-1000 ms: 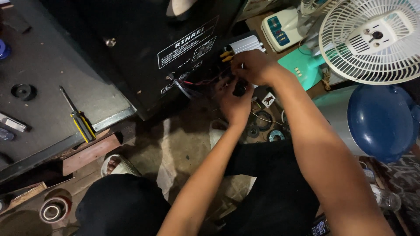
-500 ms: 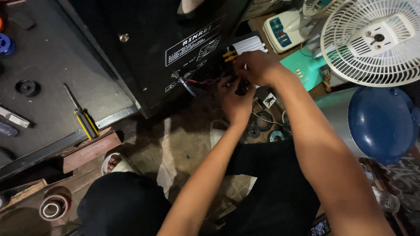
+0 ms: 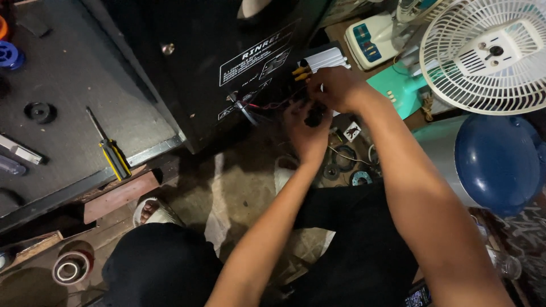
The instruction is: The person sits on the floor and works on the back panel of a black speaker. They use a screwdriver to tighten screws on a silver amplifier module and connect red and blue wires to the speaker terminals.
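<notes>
- Far left: a blue plastic spool (image 3: 9, 55) is sitting near the top edge of the dark grey bench top (image 3: 68, 85); a round black disc (image 3: 40, 111) is lying just below it.
- A screwdriver with a yellow-and-black handle (image 3: 109, 150) is lying diagonally on the same bench top, near its metal front edge.
- Lower left: a roll of tape with a reddish rim (image 3: 71, 267) is resting on the floor.
- Centre: a large black speaker cabinet with a white printed label (image 3: 216, 62) is leaning over the bench edge; thin red and black wires (image 3: 267, 106) are trailing from its lower corner toward both hands.
- Left hand (image 3: 307, 133) is curling its fingers around a small black part (image 3: 314, 116) just below the cabinet corner; grip closed on it.
- Right hand (image 3: 335, 88) is sitting directly above, fingers bent onto the wires at the same spot; whether it is pinching them, cannot tell.
- Right: a white plastic fan grille (image 3: 486, 54) is lying above a blue domed lid on a metal drum (image 3: 497, 162).
</notes>
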